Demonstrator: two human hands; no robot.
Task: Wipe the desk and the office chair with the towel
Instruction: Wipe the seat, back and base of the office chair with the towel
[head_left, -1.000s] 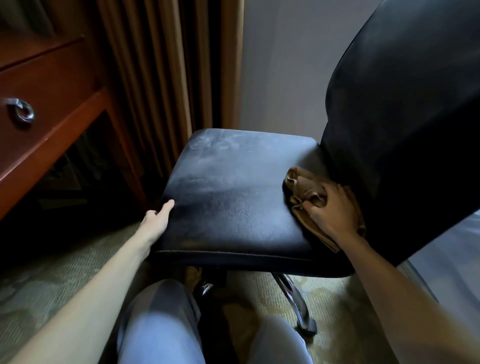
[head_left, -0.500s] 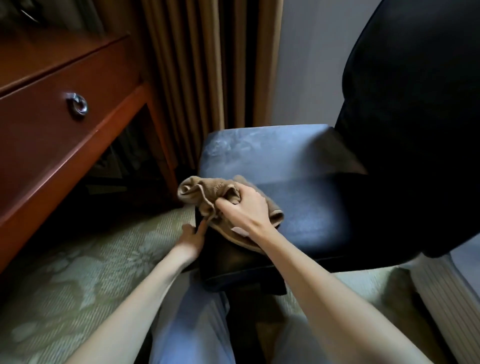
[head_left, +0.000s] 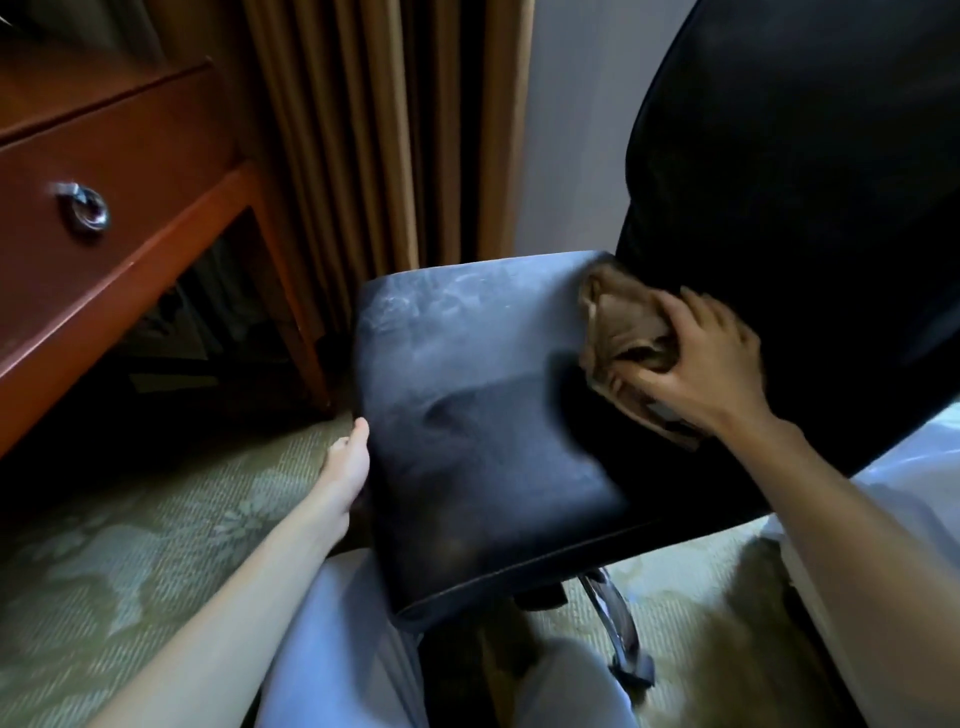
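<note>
The black office chair's seat (head_left: 483, 415) fills the middle of the view, with its dark backrest (head_left: 805, 208) rising at the right. My right hand (head_left: 701, 358) grips a crumpled brown towel (head_left: 618, 332) against the seat's far right side, where seat and backrest meet. My left hand (head_left: 348, 457) holds the seat's left edge, thumb on top and the fingers hidden below. The reddish wooden desk (head_left: 135, 156) stands at the upper left, its drawer front with a metal ring pull (head_left: 85, 208) facing me.
Brown curtains (head_left: 384, 130) hang behind the chair beside a pale wall. A patterned green carpet (head_left: 130, 545) covers the floor. My knees in pale trousers (head_left: 337, 649) sit under the seat's front edge. A chrome chair leg with a castor (head_left: 618, 634) sticks out below.
My right hand has swept the towel from the seat's front left corner across to its far right side by the backrest. My left hand stays on the seat's left edge.
</note>
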